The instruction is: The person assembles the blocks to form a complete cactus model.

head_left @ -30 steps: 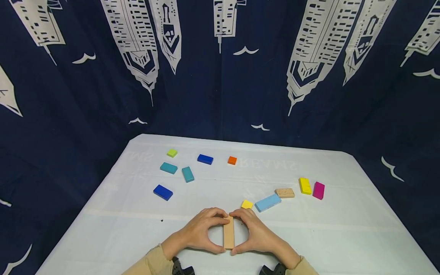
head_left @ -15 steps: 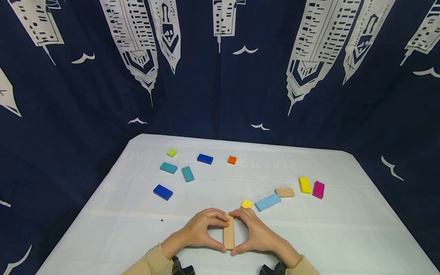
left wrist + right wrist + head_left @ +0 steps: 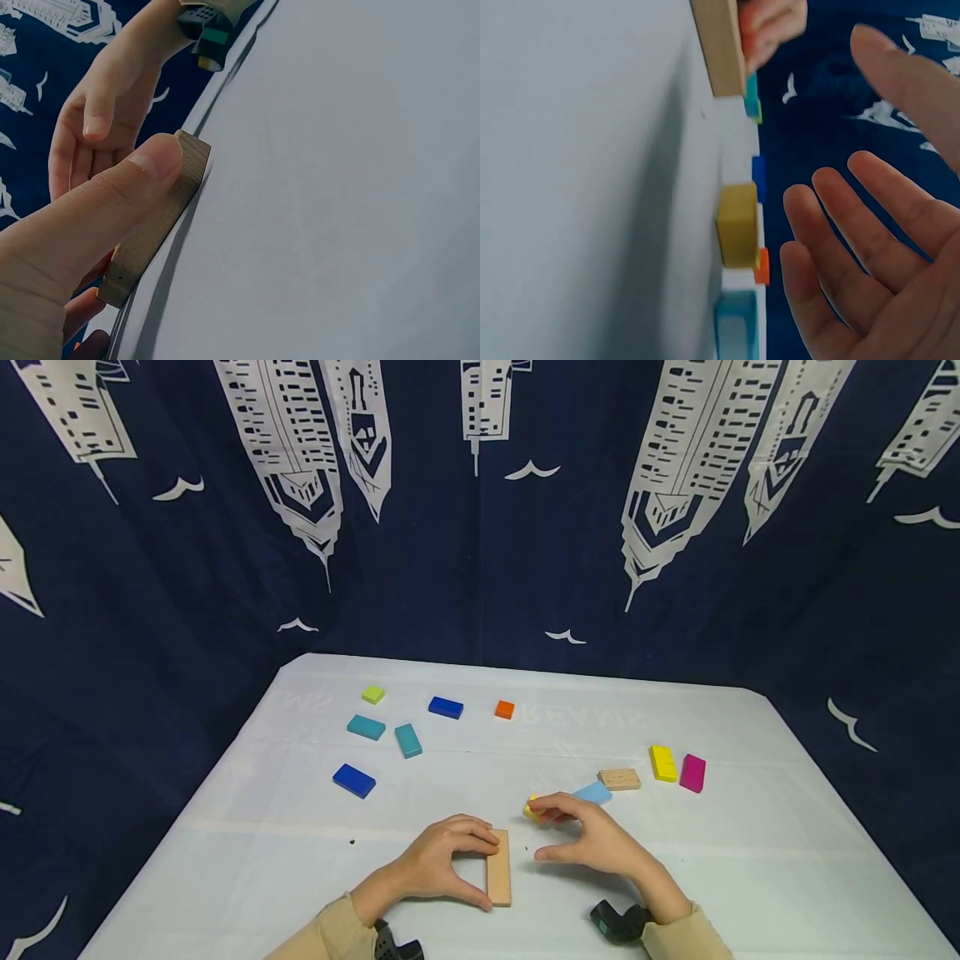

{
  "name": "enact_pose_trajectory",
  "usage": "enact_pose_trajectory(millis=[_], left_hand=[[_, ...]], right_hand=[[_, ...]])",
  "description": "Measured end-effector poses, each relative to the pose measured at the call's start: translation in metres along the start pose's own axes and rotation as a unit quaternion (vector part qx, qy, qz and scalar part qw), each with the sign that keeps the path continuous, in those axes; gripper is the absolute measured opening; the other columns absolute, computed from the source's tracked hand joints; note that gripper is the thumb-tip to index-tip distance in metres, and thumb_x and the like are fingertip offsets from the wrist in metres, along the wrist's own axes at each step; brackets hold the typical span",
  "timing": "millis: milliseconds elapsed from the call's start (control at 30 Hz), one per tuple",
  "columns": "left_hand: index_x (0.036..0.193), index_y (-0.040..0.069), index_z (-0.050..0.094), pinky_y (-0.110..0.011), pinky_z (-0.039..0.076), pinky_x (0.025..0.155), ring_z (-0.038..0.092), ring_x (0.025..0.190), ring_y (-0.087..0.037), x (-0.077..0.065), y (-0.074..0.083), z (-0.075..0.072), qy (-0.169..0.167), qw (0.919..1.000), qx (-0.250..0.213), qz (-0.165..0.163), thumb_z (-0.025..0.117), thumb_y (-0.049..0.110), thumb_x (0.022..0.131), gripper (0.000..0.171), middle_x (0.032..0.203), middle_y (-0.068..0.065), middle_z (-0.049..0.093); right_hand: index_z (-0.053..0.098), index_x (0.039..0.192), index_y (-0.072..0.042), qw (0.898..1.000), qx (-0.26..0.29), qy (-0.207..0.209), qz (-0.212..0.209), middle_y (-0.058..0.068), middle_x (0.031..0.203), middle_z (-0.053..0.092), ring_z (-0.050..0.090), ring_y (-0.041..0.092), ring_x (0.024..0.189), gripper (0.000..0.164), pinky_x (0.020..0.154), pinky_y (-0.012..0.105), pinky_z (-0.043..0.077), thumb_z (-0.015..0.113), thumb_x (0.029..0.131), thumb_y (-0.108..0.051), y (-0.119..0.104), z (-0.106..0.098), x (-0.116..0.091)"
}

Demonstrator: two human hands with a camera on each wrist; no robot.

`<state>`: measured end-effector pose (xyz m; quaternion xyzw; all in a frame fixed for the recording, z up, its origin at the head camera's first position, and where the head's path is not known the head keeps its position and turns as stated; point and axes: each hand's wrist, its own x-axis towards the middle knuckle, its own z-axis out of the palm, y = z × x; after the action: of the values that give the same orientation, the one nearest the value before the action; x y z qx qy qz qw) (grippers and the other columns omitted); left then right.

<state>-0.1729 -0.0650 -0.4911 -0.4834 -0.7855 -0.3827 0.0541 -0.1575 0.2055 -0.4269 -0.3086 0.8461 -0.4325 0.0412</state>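
Note:
A plain wooden block (image 3: 500, 870) lies lengthwise near the front of the white table. My left hand (image 3: 444, 865) holds it from the left, thumb by the near end and fingertips toward the far end; the left wrist view has the thumb across the block (image 3: 156, 238). To the right, my right hand (image 3: 603, 839) hangs over the table with thumb and fingers apart, holding nothing. Its fingers overlap a small yellow block (image 3: 529, 811) in the head view, while the right wrist view shows this yellow block (image 3: 737, 226) apart from the hand. Partly covered behind that hand is a light blue block (image 3: 596, 792).
Right of centre lie another wooden block (image 3: 619, 779), a longer yellow block (image 3: 663, 763) and a magenta block (image 3: 693, 773). Farther back are an orange block (image 3: 505, 710), blue blocks (image 3: 354, 781), teal blocks (image 3: 366, 727) and a lime green block (image 3: 372, 694). A dark patterned curtain (image 3: 480, 568) hangs behind.
My right hand has let go of the wooden block's right side and moved right and away from me, over the small yellow block. The left hand stays on the wooden block.

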Motion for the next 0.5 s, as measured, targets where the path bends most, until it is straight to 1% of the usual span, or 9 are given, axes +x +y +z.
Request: enact_pose_trajectory(millis=[33, 100, 167, 233, 300, 433, 500], left_hand=[[0.108, 0.013, 0.071, -0.028, 0.040, 0.100, 0.050, 0.116, -0.009, 0.000, 0.000, 0.000, 0.000, 1.0000, 0.004, 0.003, 0.082, 0.050, 0.064, 0.058, 0.116, 0.009, 0.062], [0.108, 0.014, 0.071, -0.028, 0.040, 0.099, 0.050, 0.117, -0.008, -0.001, -0.001, 0.001, -0.002, 1.0000, -0.001, -0.002, 0.082, 0.050, 0.064, 0.058, 0.116, 0.009, 0.061], [0.108, 0.013, 0.071, -0.028, 0.041, 0.099, 0.050, 0.117, -0.008, -0.001, -0.001, 0.001, -0.001, 1.0000, -0.002, -0.001, 0.082, 0.049, 0.064, 0.058, 0.117, 0.009, 0.061], [0.108, 0.013, 0.071, -0.028, 0.040, 0.100, 0.049, 0.117, -0.008, -0.001, -0.001, 0.001, -0.001, 1.0000, -0.008, -0.004, 0.083, 0.049, 0.063, 0.058, 0.117, 0.009, 0.061], [0.108, 0.013, 0.071, -0.027, 0.040, 0.100, 0.049, 0.117, -0.008, -0.001, -0.001, 0.001, -0.001, 0.9999, -0.012, -0.009, 0.083, 0.049, 0.063, 0.059, 0.117, 0.009, 0.061], [0.108, 0.014, 0.071, -0.027, 0.039, 0.100, 0.049, 0.117, -0.007, -0.001, -0.001, 0.001, -0.002, 0.9997, -0.017, -0.016, 0.083, 0.049, 0.062, 0.059, 0.117, 0.010, 0.061], [0.108, 0.014, 0.071, -0.027, 0.040, 0.100, 0.049, 0.117, -0.007, -0.001, -0.001, 0.002, 0.000, 0.9999, -0.012, -0.012, 0.083, 0.050, 0.063, 0.059, 0.117, 0.010, 0.061]], right_hand=[[0.057, 0.120, 0.003, 1.000, 0.001, 0.009, 0.000, 0.016, 0.111, 0.062, 0.058, 0.033, 0.094, 0.053, 0.084, 0.044, 0.049, 0.080, 0.075, -0.013, -0.004, -0.004, 0.000], [0.059, 0.118, 0.002, 1.000, 0.004, 0.027, 0.014, 0.016, 0.112, 0.063, 0.058, 0.035, 0.095, 0.049, 0.084, 0.045, 0.049, 0.079, 0.075, -0.007, -0.010, -0.013, -0.002], [0.059, 0.118, 0.001, 0.999, 0.005, 0.045, 0.028, 0.016, 0.112, 0.062, 0.058, 0.036, 0.095, 0.047, 0.085, 0.045, 0.049, 0.078, 0.075, -0.006, -0.007, -0.020, -0.004], [0.060, 0.118, 0.000, 0.997, 0.007, 0.065, 0.042, 0.016, 0.114, 0.062, 0.058, 0.036, 0.097, 0.047, 0.087, 0.046, 0.048, 0.078, 0.076, -0.007, 0.002, -0.026, -0.006], [0.060, 0.119, -0.001, 0.995, 0.006, 0.083, 0.051, 0.015, 0.116, 0.062, 0.057, 0.035, 0.100, 0.047, 0.089, 0.045, 0.047, 0.078, 0.076, -0.009, 0.016, -0.029, -0.009], [0.060, 0.120, -0.003, 0.992, -0.014, 0.108, 0.064, 0.011, 0.117, 0.063, 0.057, 0.027, 0.103, 0.048, 0.093, 0.044, 0.045, 0.078, 0.077, -0.016, 0.044, -0.034, -0.013], [0.061, 0.120, -0.005, 0.990, -0.023, 0.117, 0.070, 0.008, 0.116, 0.063, 0.056, 0.025, 0.105, 0.048, 0.095, 0.047, 0.043, 0.079, 0.077, -0.018, 0.052, -0.035, -0.014]])
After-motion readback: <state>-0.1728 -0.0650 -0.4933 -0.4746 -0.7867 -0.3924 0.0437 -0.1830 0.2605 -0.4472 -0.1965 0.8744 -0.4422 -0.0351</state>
